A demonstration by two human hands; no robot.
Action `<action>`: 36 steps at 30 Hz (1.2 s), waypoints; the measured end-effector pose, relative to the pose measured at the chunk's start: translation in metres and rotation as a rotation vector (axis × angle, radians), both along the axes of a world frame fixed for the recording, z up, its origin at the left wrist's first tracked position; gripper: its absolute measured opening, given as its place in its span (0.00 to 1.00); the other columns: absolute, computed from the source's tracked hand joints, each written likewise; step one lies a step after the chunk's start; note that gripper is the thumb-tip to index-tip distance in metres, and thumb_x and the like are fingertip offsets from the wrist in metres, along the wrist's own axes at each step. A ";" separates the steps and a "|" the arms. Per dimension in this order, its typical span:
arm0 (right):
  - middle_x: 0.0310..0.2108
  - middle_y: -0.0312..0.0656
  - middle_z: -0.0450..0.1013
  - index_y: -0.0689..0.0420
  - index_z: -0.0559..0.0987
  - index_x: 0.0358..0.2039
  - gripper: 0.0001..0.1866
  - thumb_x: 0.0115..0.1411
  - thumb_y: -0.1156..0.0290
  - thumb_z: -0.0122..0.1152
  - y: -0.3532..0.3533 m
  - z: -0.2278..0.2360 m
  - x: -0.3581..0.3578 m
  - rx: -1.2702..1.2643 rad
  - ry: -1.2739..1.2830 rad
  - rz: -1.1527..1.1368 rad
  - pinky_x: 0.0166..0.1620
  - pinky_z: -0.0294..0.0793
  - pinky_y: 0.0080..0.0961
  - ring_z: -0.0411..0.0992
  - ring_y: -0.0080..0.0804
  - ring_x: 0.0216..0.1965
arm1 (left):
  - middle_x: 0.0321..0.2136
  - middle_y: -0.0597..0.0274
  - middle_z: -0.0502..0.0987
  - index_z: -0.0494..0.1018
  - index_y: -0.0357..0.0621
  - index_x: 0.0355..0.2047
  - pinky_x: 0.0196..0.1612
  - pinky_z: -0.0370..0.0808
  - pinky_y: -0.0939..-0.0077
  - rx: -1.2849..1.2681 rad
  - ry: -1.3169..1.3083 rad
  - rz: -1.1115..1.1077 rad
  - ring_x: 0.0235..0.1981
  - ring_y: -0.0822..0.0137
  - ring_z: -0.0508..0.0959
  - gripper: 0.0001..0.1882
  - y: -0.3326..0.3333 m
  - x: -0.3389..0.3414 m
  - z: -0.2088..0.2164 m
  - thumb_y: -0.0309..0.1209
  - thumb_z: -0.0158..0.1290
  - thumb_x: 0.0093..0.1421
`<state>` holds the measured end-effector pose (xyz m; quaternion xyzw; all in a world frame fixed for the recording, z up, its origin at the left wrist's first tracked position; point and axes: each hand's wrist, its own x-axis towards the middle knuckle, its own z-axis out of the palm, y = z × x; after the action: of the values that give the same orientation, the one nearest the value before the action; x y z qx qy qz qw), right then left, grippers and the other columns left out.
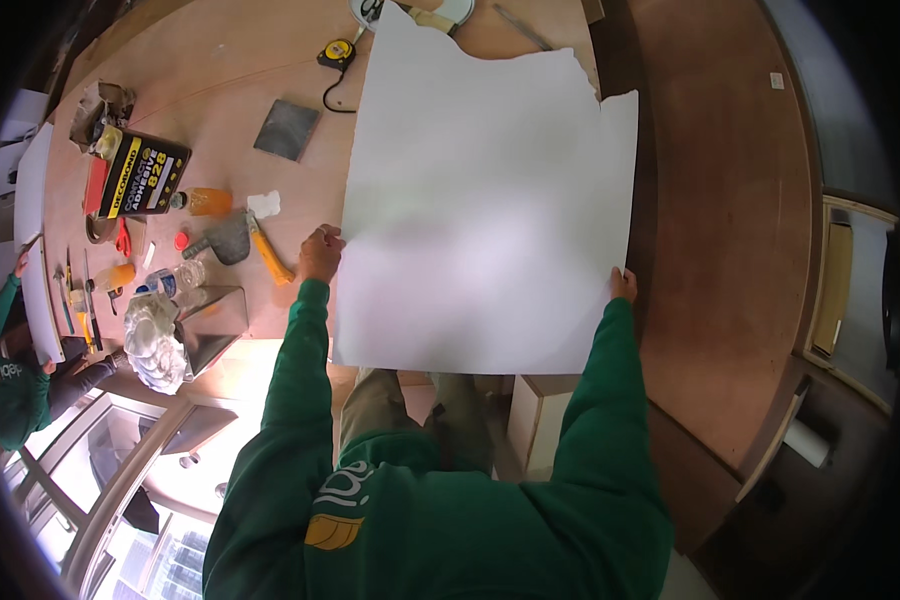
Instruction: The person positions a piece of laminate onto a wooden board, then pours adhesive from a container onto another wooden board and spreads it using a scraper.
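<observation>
A large white sheet (480, 230) spans the space in front of me, its far edge torn and uneven, its near edge straight. My left hand (320, 253) is closed at the sheet's left edge, fingers curled. On the right edge, a little lower, my right hand (623, 284) grips the sheet, its other fingers hidden beneath. Left of my left hand lies a yellow-handled tool (270, 250), perhaps a cutter, with a dark grey pad (230, 238) beside it. Farther up, a dark square piece (287, 130) rests on the wooden tabletop (220, 70).
A yellow-black tape measure (338, 53) sits beyond the sheet's left edge. At left stand an adhesive can (148, 175), an orange drink bottle (206, 202), red scissors (123, 238) and a crumpled plastic bag (155, 343). A co-worker (20, 395) in green handles a white panel (38, 250). A brown board (715, 220) extends right.
</observation>
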<state>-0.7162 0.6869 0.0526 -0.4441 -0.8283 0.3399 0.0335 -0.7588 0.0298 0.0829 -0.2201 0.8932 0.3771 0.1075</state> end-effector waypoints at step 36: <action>0.41 0.39 0.70 0.54 0.72 0.44 0.20 0.54 0.62 0.68 -0.108 0.009 0.240 -1.020 0.363 -0.746 0.36 0.74 0.30 0.71 0.29 0.36 | 0.36 0.57 0.80 0.77 0.48 0.47 0.39 0.77 0.69 -0.118 -0.164 0.139 0.38 0.63 0.79 0.19 -0.005 0.215 -0.019 0.40 0.57 0.57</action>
<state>-0.4760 0.5790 0.0613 -0.5971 -0.3350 0.7252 0.0734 -0.5436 0.0244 0.0639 -0.3176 0.8846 0.3111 0.1406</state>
